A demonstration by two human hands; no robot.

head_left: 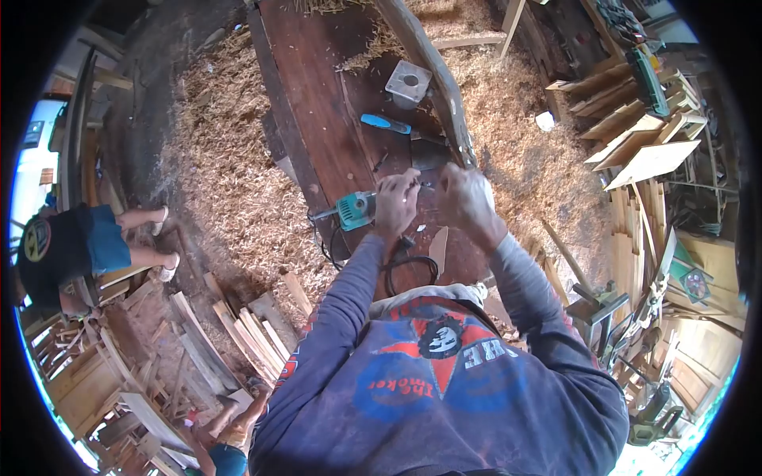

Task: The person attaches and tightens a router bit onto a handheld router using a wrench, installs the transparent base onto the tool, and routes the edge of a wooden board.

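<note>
Beside the left hand point(396, 205) — a teal power tool point(355, 211), black cord point(435, 266) nearby.

The workbench point(305, 87) is dark, reddish-brown wood, fairly smooth; the shavings point(246, 159) look dry and rough; the square block point(409, 82) seems to be dull grey metal, though the view is small; the sweatshirt point(444, 389) is matt cloth.

Teal power tool point(355, 211) on workbench point(305, 87)
</note>
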